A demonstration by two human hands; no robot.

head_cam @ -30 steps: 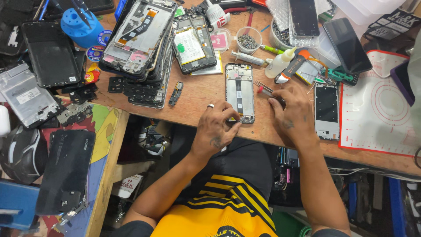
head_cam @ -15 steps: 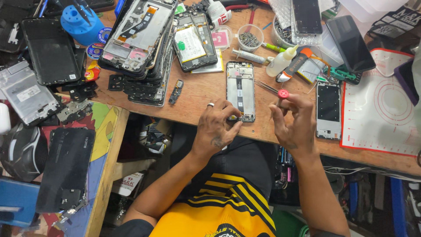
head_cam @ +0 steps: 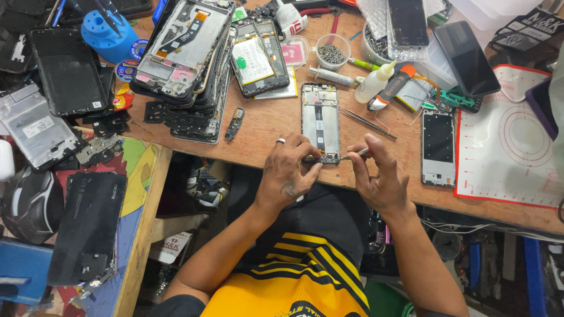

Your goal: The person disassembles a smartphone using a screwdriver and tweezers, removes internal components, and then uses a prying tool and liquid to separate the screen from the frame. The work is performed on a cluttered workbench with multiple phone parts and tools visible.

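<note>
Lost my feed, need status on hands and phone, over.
Left hand steadying grey opened phone frame at its bottom edge. Right hand pinching thin metal tool there. Metal tweezers lie alongside.

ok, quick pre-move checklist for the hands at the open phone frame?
1. Left hand steadies the phone frame at its lower end: ok.
2. Right hand pinches a slim tool pointed at the frame's bottom edge: ok.
3. Tool tip seated on a part: cannot tell, fingers hide it.
4. Frame flat on the wooden bench, near its front edge: ok.
5. Tweezers loose beside the frame, close to the right hand: not ok.
6. Screw dish upright, away from both hands: ok.
</note>
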